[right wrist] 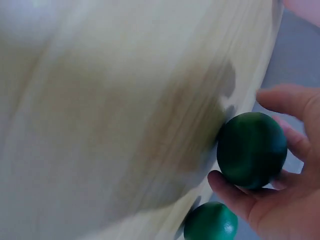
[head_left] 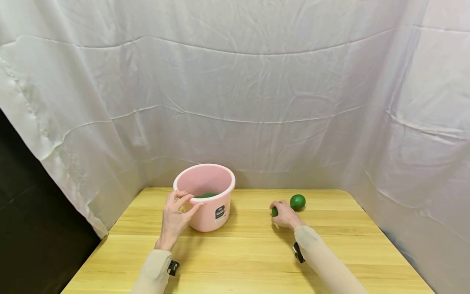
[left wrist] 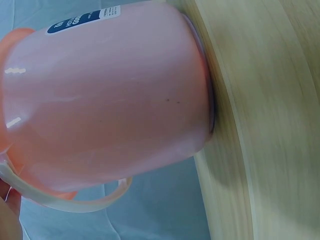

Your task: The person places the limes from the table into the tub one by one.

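Note:
At the pink bucket (head_left: pixel 205 216), my left hand (head_left: pixel 174 218) pinches the near left part of the rim between thumb and fingers. In the left wrist view its fingertips (left wrist: pixel 12 200) show beside the bucket's pale handle (left wrist: pixel 65 202). Something green (head_left: pixel 207 195) lies inside the bucket, mostly hidden by the wall. Over to the right, my right hand (head_left: pixel 284 214) curls round a smooth, dark green round fruit (right wrist: pixel 252 150), low over the tabletop. A second green fruit (head_left: pixel 298 202) rests on the table just beyond that hand.
The wooden table (head_left: pixel 249 261) has a white curtain (head_left: pixel 257 143) hanging along its back and sides. A dark panel (head_left: pixel 29 220) is at the far left. The bucket carries a dark label (head_left: pixel 220 213) on its front.

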Available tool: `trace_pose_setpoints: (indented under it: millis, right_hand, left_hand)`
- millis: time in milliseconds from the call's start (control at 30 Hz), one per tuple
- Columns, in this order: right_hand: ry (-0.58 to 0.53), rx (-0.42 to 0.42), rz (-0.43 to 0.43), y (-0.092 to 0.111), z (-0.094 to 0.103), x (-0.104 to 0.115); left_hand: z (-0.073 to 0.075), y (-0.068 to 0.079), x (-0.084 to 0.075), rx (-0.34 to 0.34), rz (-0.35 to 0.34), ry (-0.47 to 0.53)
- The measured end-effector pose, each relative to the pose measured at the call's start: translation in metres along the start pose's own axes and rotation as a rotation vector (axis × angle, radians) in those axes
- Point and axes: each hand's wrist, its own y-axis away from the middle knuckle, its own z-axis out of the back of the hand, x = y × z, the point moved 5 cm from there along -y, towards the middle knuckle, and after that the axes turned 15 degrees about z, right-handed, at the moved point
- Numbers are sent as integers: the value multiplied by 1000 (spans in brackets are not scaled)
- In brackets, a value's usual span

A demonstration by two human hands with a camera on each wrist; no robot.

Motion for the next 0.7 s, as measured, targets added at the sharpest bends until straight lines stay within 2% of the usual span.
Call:
trace_pose_setpoints:
  millis: [333,500,700]
  right_hand:
    - [34,-8,80,2,-6,4]
    - [20,-25,53,1,-5,6]
    - [-48,-72,19,-5,-2,12]
  left_hand:
    - [0,-1,-1,8,20,-8]
    - [1,0,-1,-4,7,-16]
    - [0,1,-1,-9,1,-16]
